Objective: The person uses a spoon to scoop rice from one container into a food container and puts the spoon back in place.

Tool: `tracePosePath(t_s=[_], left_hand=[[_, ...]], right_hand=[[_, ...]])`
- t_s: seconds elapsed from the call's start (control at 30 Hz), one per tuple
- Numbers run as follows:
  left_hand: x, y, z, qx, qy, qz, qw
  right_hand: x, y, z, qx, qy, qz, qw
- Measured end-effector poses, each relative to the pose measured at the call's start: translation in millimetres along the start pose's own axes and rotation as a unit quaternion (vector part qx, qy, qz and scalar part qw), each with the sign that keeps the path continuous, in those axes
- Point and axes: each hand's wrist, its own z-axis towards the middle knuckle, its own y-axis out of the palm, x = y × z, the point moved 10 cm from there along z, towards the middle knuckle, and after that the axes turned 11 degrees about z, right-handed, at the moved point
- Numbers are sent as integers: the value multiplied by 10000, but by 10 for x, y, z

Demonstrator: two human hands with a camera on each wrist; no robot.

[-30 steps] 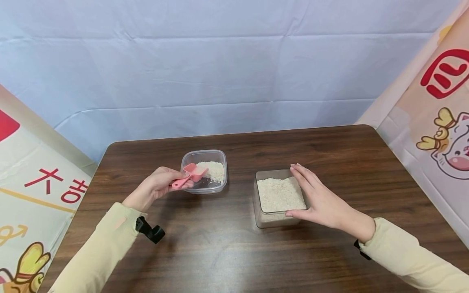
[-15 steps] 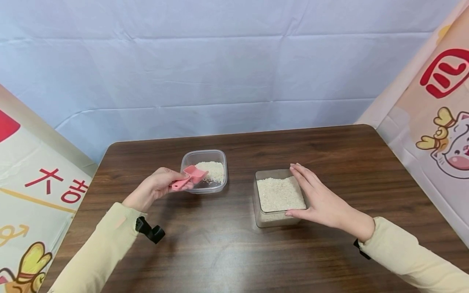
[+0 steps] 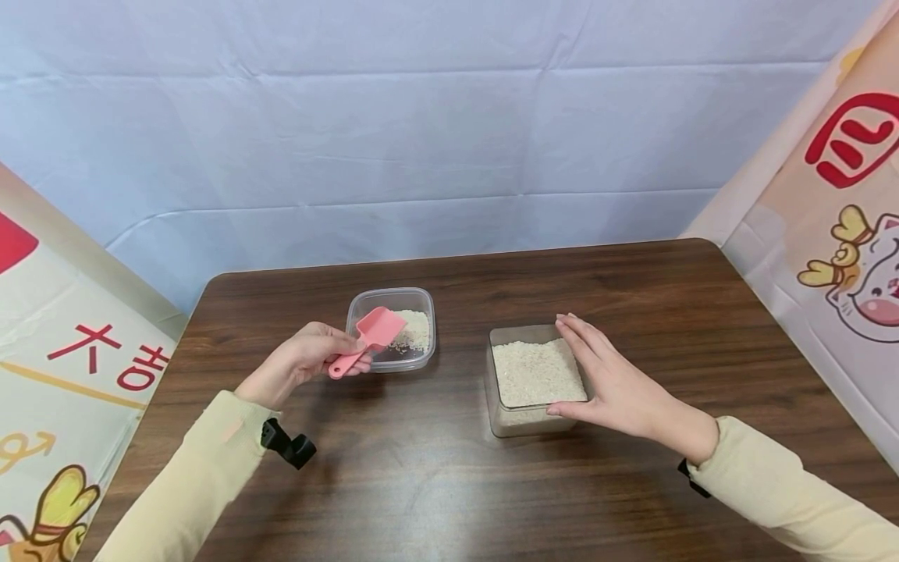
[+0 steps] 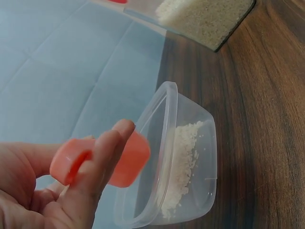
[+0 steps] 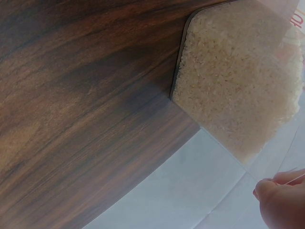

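Observation:
My left hand (image 3: 312, 355) pinches the handle of a pink scoop (image 3: 381, 326). The scoop's bowl is over a small clear plastic container (image 3: 393, 364), and no rice shows in it. White rice (image 4: 183, 162) lies in that container, heaped toward one side. To the right stands a larger, clear dark-tinted box (image 3: 507, 337), filled high with rice (image 3: 537, 375). My right hand (image 3: 618, 386) rests on this box's right side, thumb at the front rim and fingers spread along the far edge. In the right wrist view, fingertips (image 5: 281, 195) show at the box's rim.
Both containers stand on a dark wood-grain table (image 3: 435, 499). Behind it hangs a pale blue cloth (image 3: 421, 140), and printed cloths with red characters flank the left and right. A black strap (image 3: 288, 445) hangs from the left wrist.
The pink scoop, which was pouring rice a second ago, has tipped further and now shows no falling rice. The left hand has barely shifted; the right hand stays put.

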Motion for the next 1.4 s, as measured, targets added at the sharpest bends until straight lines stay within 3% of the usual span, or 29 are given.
tracePosePath(t_s=[0.43,0.73,1.4], left_hand=[[39,-10,-20,219,134,493,9985],[81,-35,-49,507,124,1065,9929],[282,-21,-93,801,491,1649,9818]], right_hand=[[-11,-11,-10,53,-71,30,10000],[-24,-10,-10,102,-175,43,9998],[4,3,5,19,-27,8,10000]])
